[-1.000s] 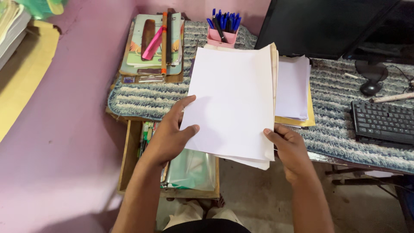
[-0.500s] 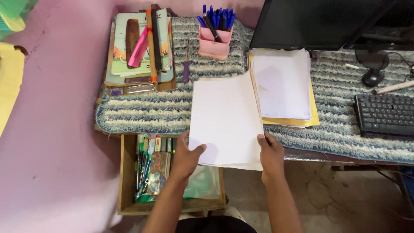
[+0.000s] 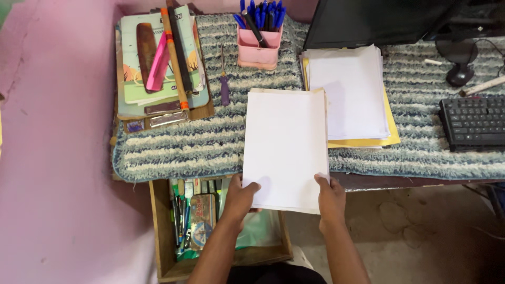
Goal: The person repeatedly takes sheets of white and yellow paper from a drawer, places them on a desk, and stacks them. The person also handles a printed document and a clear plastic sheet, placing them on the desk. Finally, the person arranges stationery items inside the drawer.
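— Where's the sheaf?

— I see the sheaf (image 3: 286, 147) lying flat on the mat (image 3: 179, 147), its near end overhanging the surface's front edge above the open drawer (image 3: 163, 236).

— And the grips?

— My left hand (image 3: 239, 199) grasps the near-left corner, thumb on top; my right hand (image 3: 330, 195) grasps the near-right corner. Pinching both corners keeps the sheets squared, I judge. The paper pile (image 3: 347, 92) sits just beside it, by the far edge.

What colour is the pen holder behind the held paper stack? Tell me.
Pink. The pen holder shows best in the head view, full of blue pens, beyond the paper stack.
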